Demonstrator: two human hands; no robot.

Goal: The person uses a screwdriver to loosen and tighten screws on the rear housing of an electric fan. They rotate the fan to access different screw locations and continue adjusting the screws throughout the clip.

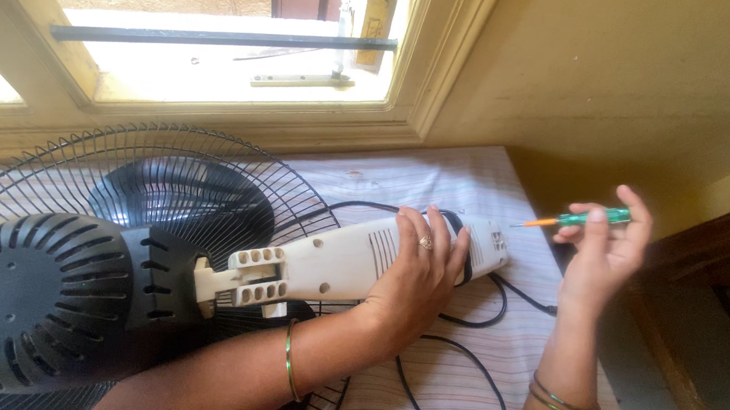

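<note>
Left hand [416, 274] clamped over cream plastic fan neck [343, 264], long axis nine-to-three on striped-cloth worktop [457, 360]; right hand [600, 249] at three o'clock pinching green-handled tester screwdriver [585, 218], tip toward nine.

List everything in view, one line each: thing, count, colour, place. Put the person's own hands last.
fan: one, black wire grille and motor housing with an off-white neck, lying on the table at left
power cord: one, black, looped on the cloth beside the fan's neck
screwdriver: one, green handle with orange shaft, held up at right
tablecloth: one, pale with thin stripes, covering the table
window: one, cream frame with dark bars, above the table
wall: yellow, upper right
left hand: one, resting on the fan's off-white neck, ring and bangle on
right hand: one, fingers pinching the screwdriver, bangles on the wrist
</note>
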